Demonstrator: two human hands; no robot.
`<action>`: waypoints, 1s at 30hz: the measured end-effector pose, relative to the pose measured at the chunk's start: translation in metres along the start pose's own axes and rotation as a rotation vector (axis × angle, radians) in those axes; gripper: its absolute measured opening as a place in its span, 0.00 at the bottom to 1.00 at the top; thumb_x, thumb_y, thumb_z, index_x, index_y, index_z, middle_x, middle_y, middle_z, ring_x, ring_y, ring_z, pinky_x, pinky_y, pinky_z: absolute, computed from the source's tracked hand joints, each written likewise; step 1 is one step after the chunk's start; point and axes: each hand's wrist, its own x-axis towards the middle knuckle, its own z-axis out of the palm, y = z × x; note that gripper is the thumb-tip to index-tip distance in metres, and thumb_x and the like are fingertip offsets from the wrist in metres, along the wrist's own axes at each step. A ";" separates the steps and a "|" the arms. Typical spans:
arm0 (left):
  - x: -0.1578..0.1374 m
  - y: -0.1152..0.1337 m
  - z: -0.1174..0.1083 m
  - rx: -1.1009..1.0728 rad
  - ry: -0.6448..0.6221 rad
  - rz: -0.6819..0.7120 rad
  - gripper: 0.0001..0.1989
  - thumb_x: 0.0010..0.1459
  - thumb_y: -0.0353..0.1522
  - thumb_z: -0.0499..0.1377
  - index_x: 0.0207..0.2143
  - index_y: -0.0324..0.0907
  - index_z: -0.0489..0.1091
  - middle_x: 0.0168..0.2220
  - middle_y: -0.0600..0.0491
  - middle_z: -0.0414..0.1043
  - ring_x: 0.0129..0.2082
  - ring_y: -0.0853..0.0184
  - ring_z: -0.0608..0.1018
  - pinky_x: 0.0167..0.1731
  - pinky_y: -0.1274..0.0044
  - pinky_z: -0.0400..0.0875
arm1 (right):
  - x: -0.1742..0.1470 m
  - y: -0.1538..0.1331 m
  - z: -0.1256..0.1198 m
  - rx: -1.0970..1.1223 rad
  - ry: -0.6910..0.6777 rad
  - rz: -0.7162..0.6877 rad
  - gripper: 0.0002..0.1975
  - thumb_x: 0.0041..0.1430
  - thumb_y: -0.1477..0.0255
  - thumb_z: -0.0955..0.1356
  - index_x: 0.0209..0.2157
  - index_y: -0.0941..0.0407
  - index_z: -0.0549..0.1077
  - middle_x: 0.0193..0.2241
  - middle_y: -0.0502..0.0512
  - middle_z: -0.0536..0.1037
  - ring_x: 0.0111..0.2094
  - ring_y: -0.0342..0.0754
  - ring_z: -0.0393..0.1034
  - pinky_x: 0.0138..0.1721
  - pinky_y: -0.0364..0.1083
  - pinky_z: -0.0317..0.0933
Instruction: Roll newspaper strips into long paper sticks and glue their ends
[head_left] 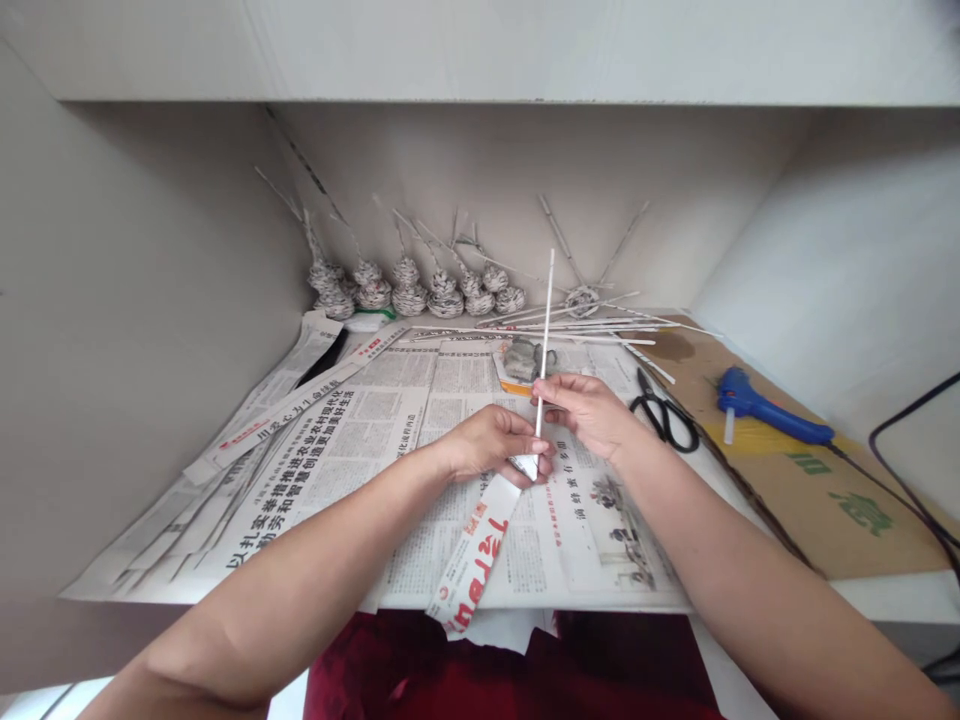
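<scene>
A newspaper strip (480, 560) with red characters hangs down toward the table's front edge, and its upper end is wound into a thin white paper tube (547, 320) that stands nearly upright. Low on the tube, where the flat strip meets the roll, my left hand (491, 442) pinches the paper. My right hand (585, 408) grips the tube a little higher, between thumb and fingers. Both hands are closed, above the newspaper sheet spread on the table (405, 420). Some fingertips are hidden behind the paper.
Several woven gourd shapes (409, 290) line the back wall. Loose paper tubes (555, 330) lie before them. Paper strips (285, 410) are stacked at left. Right are black scissors (664, 412) and a blue glue gun (772, 408) on cardboard (795, 510). A grey lump (525, 358) sits mid-table.
</scene>
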 end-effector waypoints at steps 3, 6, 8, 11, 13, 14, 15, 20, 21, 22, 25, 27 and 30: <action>0.000 0.000 0.001 0.009 0.003 0.013 0.18 0.49 0.41 0.64 0.34 0.33 0.74 0.32 0.44 0.75 0.32 0.64 0.78 0.29 0.73 0.74 | 0.000 -0.001 0.000 0.008 -0.042 -0.008 0.11 0.44 0.62 0.74 0.27 0.56 0.78 0.29 0.51 0.76 0.31 0.43 0.68 0.33 0.44 0.60; 0.000 0.001 0.001 0.007 0.017 0.008 0.19 0.49 0.42 0.64 0.35 0.33 0.74 0.32 0.44 0.75 0.32 0.63 0.78 0.29 0.73 0.74 | -0.001 -0.001 -0.001 -0.012 -0.145 0.016 0.13 0.46 0.62 0.73 0.30 0.57 0.79 0.35 0.55 0.78 0.34 0.45 0.69 0.36 0.46 0.61; 0.000 0.002 0.002 0.005 0.019 -0.008 0.19 0.49 0.42 0.64 0.35 0.34 0.74 0.33 0.44 0.75 0.32 0.63 0.78 0.30 0.73 0.74 | 0.000 -0.001 -0.002 0.001 -0.103 0.023 0.11 0.44 0.64 0.75 0.28 0.57 0.79 0.32 0.54 0.78 0.32 0.44 0.69 0.36 0.46 0.61; -0.001 0.003 0.003 0.007 0.027 -0.025 0.19 0.49 0.42 0.64 0.34 0.34 0.74 0.33 0.43 0.75 0.32 0.63 0.78 0.32 0.72 0.74 | 0.001 0.000 -0.003 0.040 -0.041 0.001 0.10 0.44 0.64 0.75 0.27 0.56 0.78 0.28 0.51 0.77 0.30 0.43 0.68 0.34 0.44 0.61; -0.002 0.004 0.004 0.009 0.040 -0.021 0.18 0.49 0.42 0.64 0.33 0.34 0.74 0.33 0.44 0.75 0.32 0.64 0.78 0.32 0.72 0.74 | 0.002 0.001 -0.004 0.044 -0.107 0.001 0.11 0.47 0.63 0.73 0.30 0.56 0.79 0.31 0.53 0.77 0.33 0.44 0.69 0.36 0.45 0.62; -0.002 0.004 0.004 0.011 0.043 -0.018 0.18 0.49 0.42 0.64 0.33 0.34 0.74 0.32 0.44 0.75 0.31 0.64 0.78 0.32 0.72 0.74 | 0.002 0.001 -0.004 0.040 -0.145 0.009 0.12 0.48 0.63 0.73 0.31 0.56 0.79 0.33 0.54 0.78 0.35 0.46 0.69 0.37 0.46 0.63; -0.002 0.004 0.004 0.015 0.043 -0.015 0.19 0.49 0.42 0.64 0.34 0.34 0.74 0.32 0.44 0.75 0.31 0.64 0.78 0.31 0.72 0.74 | 0.002 0.001 -0.004 0.037 -0.169 0.021 0.12 0.47 0.63 0.73 0.31 0.56 0.79 0.34 0.55 0.78 0.36 0.46 0.70 0.38 0.47 0.63; -0.001 0.002 0.002 0.037 0.010 -0.014 0.19 0.47 0.43 0.65 0.34 0.35 0.74 0.33 0.44 0.76 0.33 0.63 0.78 0.31 0.72 0.74 | 0.002 0.001 -0.004 0.097 -0.067 0.039 0.08 0.43 0.66 0.75 0.25 0.56 0.78 0.26 0.50 0.76 0.30 0.43 0.69 0.35 0.45 0.62; -0.001 0.002 0.002 0.036 0.011 -0.010 0.19 0.47 0.43 0.65 0.34 0.35 0.74 0.33 0.44 0.76 0.33 0.63 0.78 0.31 0.72 0.74 | 0.002 0.001 -0.004 0.103 -0.069 0.037 0.09 0.43 0.66 0.75 0.25 0.55 0.78 0.27 0.50 0.76 0.30 0.43 0.69 0.35 0.45 0.62; -0.001 0.001 0.002 0.033 0.013 -0.005 0.19 0.47 0.42 0.65 0.34 0.35 0.74 0.33 0.44 0.76 0.33 0.63 0.78 0.31 0.72 0.74 | 0.002 0.000 -0.004 0.102 -0.092 0.034 0.09 0.44 0.65 0.75 0.27 0.55 0.78 0.28 0.51 0.77 0.31 0.43 0.69 0.35 0.45 0.62; -0.001 0.001 0.002 0.026 0.005 0.011 0.18 0.47 0.42 0.65 0.33 0.34 0.74 0.32 0.44 0.75 0.33 0.63 0.78 0.31 0.72 0.74 | 0.001 -0.001 -0.003 0.054 -0.166 0.029 0.11 0.45 0.65 0.74 0.29 0.57 0.79 0.32 0.54 0.77 0.34 0.45 0.70 0.37 0.46 0.63; -0.001 0.002 0.003 0.022 -0.002 -0.007 0.19 0.47 0.42 0.65 0.32 0.34 0.74 0.32 0.44 0.75 0.32 0.63 0.78 0.31 0.72 0.73 | 0.000 -0.001 -0.002 0.038 -0.136 0.026 0.10 0.43 0.66 0.75 0.26 0.57 0.78 0.28 0.53 0.77 0.31 0.44 0.69 0.35 0.46 0.63; -0.002 0.005 0.006 0.011 0.017 -0.043 0.20 0.46 0.42 0.66 0.33 0.34 0.74 0.31 0.44 0.75 0.31 0.64 0.78 0.29 0.74 0.73 | 0.000 -0.001 -0.001 0.052 -0.077 0.018 0.11 0.43 0.64 0.75 0.25 0.57 0.77 0.26 0.51 0.75 0.29 0.43 0.68 0.32 0.44 0.62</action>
